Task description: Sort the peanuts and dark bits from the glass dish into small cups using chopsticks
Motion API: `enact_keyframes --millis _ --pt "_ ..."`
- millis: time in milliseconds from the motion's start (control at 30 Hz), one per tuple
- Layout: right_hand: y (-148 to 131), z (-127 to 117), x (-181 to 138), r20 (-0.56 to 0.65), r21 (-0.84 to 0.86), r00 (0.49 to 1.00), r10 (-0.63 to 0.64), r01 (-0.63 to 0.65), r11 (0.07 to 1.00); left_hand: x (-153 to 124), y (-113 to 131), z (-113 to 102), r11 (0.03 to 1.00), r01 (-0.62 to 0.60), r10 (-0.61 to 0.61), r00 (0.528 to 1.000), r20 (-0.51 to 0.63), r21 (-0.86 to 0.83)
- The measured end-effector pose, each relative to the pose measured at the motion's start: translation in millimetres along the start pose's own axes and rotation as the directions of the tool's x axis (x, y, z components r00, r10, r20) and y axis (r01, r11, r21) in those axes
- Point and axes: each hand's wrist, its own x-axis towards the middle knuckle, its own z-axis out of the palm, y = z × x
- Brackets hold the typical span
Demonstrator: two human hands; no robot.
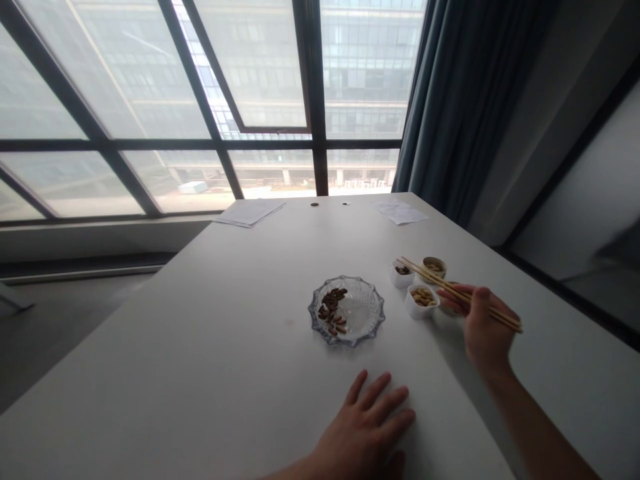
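Note:
My right hand (487, 327) grips a pair of wooden chopsticks (435, 279), their tips over a small white cup (403, 278) with dark pieces in it. Closer to me stands another white cup (419, 309) of light-brown, nut-like pieces. Behind it is a round container (434, 265) with pale contents; a further round container (453, 308) is partly hidden by my right hand. My left hand (363, 430) lies on the table with fingers spread, nearest to a scalloped glass dish (367, 320). Dark brown, elongated pieces (333, 308) lie in the dish's left half.
The white table (240, 320) reaches toward large windows (270, 80). Paper sheets (250, 212) lie at its far left corner, and another sheet (403, 212) at the far right. Two small holes sit near the far edge. A dark blue curtain (460, 100) hangs on the right.

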Motion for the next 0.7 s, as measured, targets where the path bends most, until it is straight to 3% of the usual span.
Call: enact_keyframes --millis 133,233,367,433,700 --pt "-4 6 -10 0.054 0.043 0.997 0.053 -0.055 0.998 0 -1 3 1.000 -0.007 0.007 1.000 -0.010 0.014" --pt "-5 11 -22 0.179 0.043 0.977 0.113 -0.123 0.992 0 -2 5 0.999 -0.009 0.010 1.000 -0.017 0.033" --pt "-2 19 -41 0.426 0.006 0.889 0.170 -0.191 0.982 0 -1 6 0.998 -0.006 0.008 0.999 -0.032 0.057" --pt "-1 23 -49 0.491 -0.001 0.848 0.197 -0.225 0.974 0 -1 5 0.998 -0.003 0.006 0.999 -0.036 0.066" --pt "1 36 -64 0.553 -0.062 0.784 0.281 -0.298 0.953 -1 -1 7 0.997 -0.005 0.008 0.999 -0.047 0.076"
